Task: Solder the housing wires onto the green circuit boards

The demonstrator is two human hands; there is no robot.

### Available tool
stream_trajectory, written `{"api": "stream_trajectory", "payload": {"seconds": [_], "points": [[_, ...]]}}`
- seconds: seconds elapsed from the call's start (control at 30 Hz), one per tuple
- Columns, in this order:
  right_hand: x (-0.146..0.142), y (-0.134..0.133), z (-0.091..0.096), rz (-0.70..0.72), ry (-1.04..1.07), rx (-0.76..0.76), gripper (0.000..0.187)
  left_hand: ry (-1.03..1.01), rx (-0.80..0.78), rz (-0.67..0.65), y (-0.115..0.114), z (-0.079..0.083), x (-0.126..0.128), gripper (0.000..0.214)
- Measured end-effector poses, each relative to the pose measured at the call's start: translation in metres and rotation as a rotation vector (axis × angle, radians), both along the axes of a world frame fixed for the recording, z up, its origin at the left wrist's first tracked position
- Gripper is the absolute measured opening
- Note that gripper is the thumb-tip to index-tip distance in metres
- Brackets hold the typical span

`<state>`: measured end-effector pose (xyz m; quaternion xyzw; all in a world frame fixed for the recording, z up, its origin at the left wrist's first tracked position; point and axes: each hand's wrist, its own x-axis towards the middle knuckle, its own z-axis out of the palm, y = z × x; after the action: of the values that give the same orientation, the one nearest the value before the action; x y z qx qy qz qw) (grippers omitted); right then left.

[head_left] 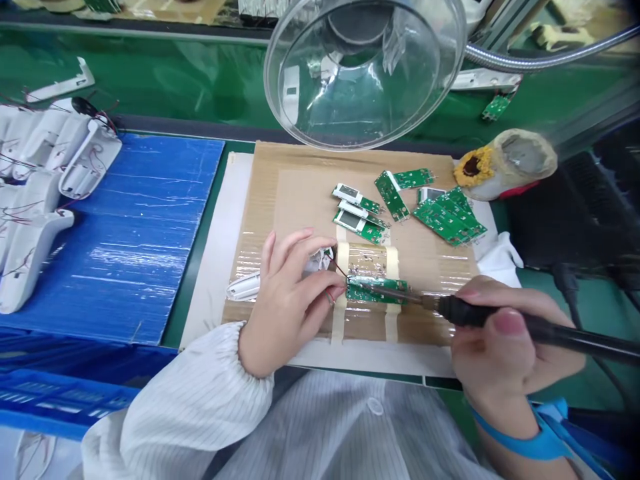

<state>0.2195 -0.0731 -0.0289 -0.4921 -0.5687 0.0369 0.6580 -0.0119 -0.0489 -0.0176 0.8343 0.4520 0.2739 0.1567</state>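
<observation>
In the head view, the right hand [505, 340] wraps firmly round a soldering iron [450, 309], its tip over the green board [385, 283], which lies closer to the cardboard's [300, 180] near edge than its far one. The left hand [293, 290] pinches a thin wire [339, 267] at the board's left end, while loose boards [447, 220] gather toward the far right corner, leaving room toward the far left

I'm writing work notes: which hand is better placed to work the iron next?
Probably the right hand: it grips the soldering iron, which reaches over the green board. The left hand is at the board's left end, beside a thin wire.
</observation>
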Motion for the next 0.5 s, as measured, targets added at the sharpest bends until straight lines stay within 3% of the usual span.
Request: {"api": "stream_trajectory", "payload": {"seconds": [0.17, 0.3, 0.5], "points": [[-0.0001, 0.0018, -0.0027, 0.252, -0.048, -0.057, 0.012, 0.019, -0.015, -0.01, 0.0001, 0.0008, 0.0003, 0.014], [0.0032, -0.0044, -0.0032, 0.312, -0.085, -0.162, 0.016, 0.033, -0.045, -0.02, 0.0009, 0.0037, 0.0, 0.015], [0.0068, -0.0034, 0.0011, 0.402, -0.165, -0.15, 0.021, 0.046, -0.083, -0.02, 0.001, 0.0081, 0.0017, 0.015]]}}
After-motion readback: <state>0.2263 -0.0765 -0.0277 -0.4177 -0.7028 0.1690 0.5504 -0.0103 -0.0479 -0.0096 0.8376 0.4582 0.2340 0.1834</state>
